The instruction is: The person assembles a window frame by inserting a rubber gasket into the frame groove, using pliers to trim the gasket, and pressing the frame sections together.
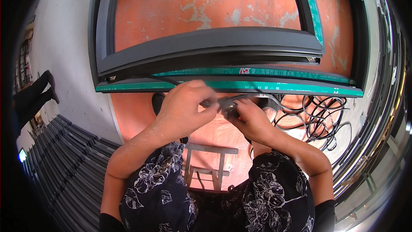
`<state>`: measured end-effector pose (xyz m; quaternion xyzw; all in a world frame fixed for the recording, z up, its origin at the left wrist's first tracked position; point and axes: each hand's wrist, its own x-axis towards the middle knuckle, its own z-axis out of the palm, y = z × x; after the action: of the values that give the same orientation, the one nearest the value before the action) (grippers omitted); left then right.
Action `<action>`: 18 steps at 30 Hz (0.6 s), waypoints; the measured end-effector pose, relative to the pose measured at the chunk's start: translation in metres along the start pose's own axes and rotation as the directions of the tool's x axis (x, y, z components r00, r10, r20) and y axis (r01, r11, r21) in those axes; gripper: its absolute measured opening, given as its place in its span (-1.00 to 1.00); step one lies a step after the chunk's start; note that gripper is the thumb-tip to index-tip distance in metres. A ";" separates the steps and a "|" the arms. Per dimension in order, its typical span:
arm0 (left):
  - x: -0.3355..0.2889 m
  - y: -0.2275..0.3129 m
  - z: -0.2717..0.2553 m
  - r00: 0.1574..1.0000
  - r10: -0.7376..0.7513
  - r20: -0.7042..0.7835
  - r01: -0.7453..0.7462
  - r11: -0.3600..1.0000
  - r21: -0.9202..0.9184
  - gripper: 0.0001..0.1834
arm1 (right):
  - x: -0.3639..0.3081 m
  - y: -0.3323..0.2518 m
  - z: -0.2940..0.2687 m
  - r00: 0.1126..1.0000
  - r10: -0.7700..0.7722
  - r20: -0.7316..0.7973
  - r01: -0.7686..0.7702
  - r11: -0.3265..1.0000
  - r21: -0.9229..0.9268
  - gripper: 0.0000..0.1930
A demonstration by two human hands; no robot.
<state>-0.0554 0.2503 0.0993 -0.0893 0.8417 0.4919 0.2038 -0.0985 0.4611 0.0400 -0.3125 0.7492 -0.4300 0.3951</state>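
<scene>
Floral sleeves fill the near edge, and from them both forearms run up to meet just under the frame, a dark grey window frame with green tape along its near rail, lying flat on the orange top. Left hand is clenched around a thin black strip, which it pinches just below that rail; right hand is closed on a small dark tool pressed against the same strip (what kind of tool, I cannot tell). Both hands touch at the middle of the rail.

By the look of it, the strip is being worked at its end, trimmed or seated against the rail. Any next move would call for a steady pinch by the left while the right keeps the tool square to the strip.

To the right lies a loose coil of the same black strip. The orange top is scuffed, with pale patches. Grey profiles are stacked on the floor at the left, and a person's legs show far left.
</scene>
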 end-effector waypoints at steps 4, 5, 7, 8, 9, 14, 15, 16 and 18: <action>0.000 -0.002 0.001 1.000 -0.017 0.015 0.017 1.000 -0.020 -0.86 | -0.001 0.011 0.010 0.990 0.071 0.119 -0.066 0.997 -0.049 -0.81; 0.000 -0.005 0.002 0.999 -0.033 0.019 0.034 0.999 -0.043 -0.86 | -0.001 0.011 0.010 0.990 0.072 0.118 -0.067 0.997 -0.047 -0.81; 0.000 -0.003 0.001 0.999 -0.025 0.022 0.025 1.000 -0.007 -0.86 | 0.000 0.004 0.007 0.986 0.045 0.159 -0.036 0.998 -0.058 -0.80; -0.001 -0.001 0.001 1.000 -0.019 0.024 0.019 0.999 0.027 -0.86 | -0.001 0.003 0.006 0.987 0.044 0.156 -0.035 0.998 -0.060 -0.80; 0.000 -0.002 0.001 1.000 -0.020 0.020 0.020 0.999 0.033 -0.86 | -0.001 0.005 0.008 0.996 0.010 0.086 -0.006 0.999 -0.052 -0.81; -0.001 -0.003 0.005 0.998 0.049 -0.026 -0.045 0.990 0.130 -0.87 | -0.002 0.008 0.014 0.976 0.145 0.162 -0.175 0.966 0.188 -0.77; -0.002 -0.004 0.006 0.998 0.048 -0.026 -0.044 0.990 0.134 -0.87 | -0.004 0.008 0.014 0.977 0.141 0.162 -0.171 0.967 0.190 -0.77; -0.002 -0.006 0.007 0.999 0.039 -0.031 -0.033 0.984 0.175 -0.87 | -0.005 0.008 0.015 0.992 0.059 0.115 -0.071 0.992 0.103 -0.75; -0.005 -0.007 0.007 0.999 0.024 -0.038 -0.015 0.975 0.221 -0.87 | -0.005 0.006 0.015 0.996 -0.033 0.078 0.032 0.999 0.017 -0.74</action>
<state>-0.0468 0.2528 0.0922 -0.0676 0.8959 0.3954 0.1907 -0.0842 0.4623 0.0316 -0.3380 0.7247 -0.4298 0.4195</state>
